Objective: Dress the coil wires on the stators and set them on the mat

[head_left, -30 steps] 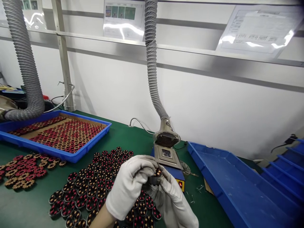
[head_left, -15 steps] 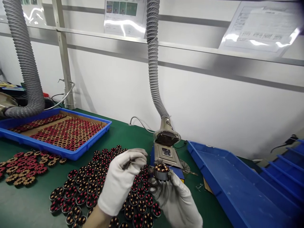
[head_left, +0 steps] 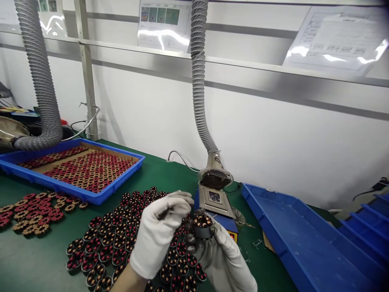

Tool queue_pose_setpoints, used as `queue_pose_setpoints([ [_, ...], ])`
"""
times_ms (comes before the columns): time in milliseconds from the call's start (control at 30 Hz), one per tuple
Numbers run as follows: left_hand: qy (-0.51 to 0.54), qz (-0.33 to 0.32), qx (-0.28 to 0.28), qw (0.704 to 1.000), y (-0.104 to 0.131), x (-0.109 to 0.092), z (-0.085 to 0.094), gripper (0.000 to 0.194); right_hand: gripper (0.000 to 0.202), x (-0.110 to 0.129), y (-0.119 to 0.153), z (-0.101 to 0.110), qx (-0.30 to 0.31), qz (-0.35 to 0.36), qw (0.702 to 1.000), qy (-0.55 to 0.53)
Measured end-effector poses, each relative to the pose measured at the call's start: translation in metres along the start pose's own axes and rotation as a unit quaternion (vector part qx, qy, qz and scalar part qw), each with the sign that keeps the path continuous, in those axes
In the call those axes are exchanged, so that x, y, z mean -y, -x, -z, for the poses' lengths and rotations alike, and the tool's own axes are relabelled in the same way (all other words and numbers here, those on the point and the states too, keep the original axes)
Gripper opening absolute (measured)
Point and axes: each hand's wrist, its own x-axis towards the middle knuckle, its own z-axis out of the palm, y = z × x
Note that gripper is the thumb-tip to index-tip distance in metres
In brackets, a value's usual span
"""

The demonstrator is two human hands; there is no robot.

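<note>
My right hand [head_left: 226, 257], in a white glove with dark-stained fingertips, grips a motor stator [head_left: 203, 230] at its rim. It is a round piece with copper-coloured windings inside a dark ring, winding side up. My left hand [head_left: 156, 231], also gloved, is just left of it with thumb and fingers pinched together. Whatever may be between those fingers is too small or hidden to make out. Under and around both hands, several ringed stators [head_left: 118, 241] with red or copper windings lie on the green table. Just behind the held stator stands what looks like a solder pot [head_left: 218, 202].
A fume hood [head_left: 215, 176] on a grey hose [head_left: 199, 77] hangs over the pot. At left, a blue tray [head_left: 97, 196] holds rows of wound cores, with loose cores [head_left: 33, 215] in front. A blue tray [head_left: 291, 231] stands at right, beside wire scraps [head_left: 257, 244].
The view has shifted slightly. My right hand has brought the stator a little lower and left, nearer my left hand, which stays pinched.
</note>
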Motion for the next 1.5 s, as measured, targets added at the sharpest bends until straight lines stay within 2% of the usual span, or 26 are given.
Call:
queue_pose_setpoints([
  [100,0.02,0.057,0.088,0.994,-0.001,0.0,-0.003,0.025,0.038,0.0,0.001,-0.007,0.008,0.015,1.0,0.01],
  [167,0.028,0.041,0.116,0.992,-0.001,0.004,-0.005,0.019,0.038,0.001,0.001,-0.012,0.005,0.039,0.999,0.024],
  [233,0.019,-0.006,0.086,0.996,-0.001,0.007,-0.004,0.012,0.036,0.001,0.001,-0.016,-0.006,0.055,0.998,0.041],
  [300,0.009,-0.041,0.031,0.999,-0.001,0.006,-0.001,0.011,0.033,0.002,0.0,-0.016,-0.02,0.063,0.996,0.055],
  [367,0.005,-0.033,-0.028,0.999,-0.001,0.002,0.002,0.013,0.031,0.003,0.0,-0.015,-0.029,0.067,0.995,0.063],
  [400,-0.004,-0.009,-0.038,0.999,-0.001,0.0,0.002,0.015,0.031,0.003,0.0,-0.015,-0.03,0.067,0.995,0.063],
  [433,-0.014,0.022,-0.023,0.999,-0.002,-0.002,0.002,0.018,0.031,0.003,0.0,-0.016,-0.026,0.063,0.996,0.058],
  [500,-0.019,0.077,0.049,0.996,-0.002,-0.003,-0.002,0.025,0.032,0.001,0.0,-0.018,-0.014,0.046,0.998,0.04],
  [567,0.003,0.079,0.095,0.992,-0.003,-0.001,-0.005,0.025,0.033,0.0,0.001,-0.018,-0.006,0.037,0.999,0.02],
  [633,0.019,0.039,0.084,0.996,-0.003,0.002,-0.006,0.018,0.033,-0.001,0.002,-0.016,-0.003,0.022,1.0,0.004],
  [700,0.02,0.005,0.039,0.999,-0.004,0.002,-0.003,0.017,0.032,0.0,0.002,-0.011,0.002,0.001,1.0,-0.012],
  [767,0.011,-0.009,-0.008,1.0,-0.004,0.0,0.002,0.016,0.03,0.002,0.0,-0.006,0.027,-0.024,0.999,-0.023],
  [800,-0.006,-0.006,-0.013,1.0,-0.003,-0.003,0.004,0.017,0.028,0.003,0.0,-0.004,0.044,-0.032,0.998,-0.028],
  [867,-0.06,0.006,0.034,0.998,-0.003,-0.007,0.004,0.026,0.025,0.004,-0.002,-0.001,0.072,-0.038,0.996,-0.041],
  [967,-0.095,0.024,0.135,0.986,-0.002,-0.008,0.0,0.051,0.02,0.004,-0.003,-0.002,0.078,-0.027,0.994,-0.067],
  [1000,-0.088,0.015,0.146,0.985,-0.002,-0.007,-0.002,0.049,0.019,0.003,-0.003,-0.002,0.078,-0.03,0.994,-0.074],
  [1067,-0.06,-0.003,0.148,0.987,-0.003,-0.004,-0.003,0.032,0.018,0.001,-0.002,-0.004,0.088,-0.045,0.991,-0.088],
  [1133,-0.027,-0.008,0.14,0.99,-0.005,0.0,-0.002,0.018,0.02,-0.001,-0.001,-0.005,0.089,-0.053,0.991,-0.085],
  [1200,0.009,-0.01,0.112,0.994,-0.005,0.002,-0.001,0.012,0.024,-0.003,0.001,-0.005,0.08,-0.05,0.993,-0.066],
  [1333,0.05,-0.043,-0.018,0.998,-0.005,-0.002,0.003,0.015,0.027,-0.001,0.003,-0.003,0.042,-0.03,0.998,-0.028],
  [1400,0.048,-0.006,-0.029,0.998,-0.004,-0.007,0.005,0.017,0.032,0.001,0.003,-0.001,0.019,-0.017,1.0,-0.017],
  [1500,0.001,0.121,0.065,0.99,-0.004,-0.013,0.005,0.026,0.036,0.003,0.002,0.0,0.027,-0.025,0.999,-0.02],
])
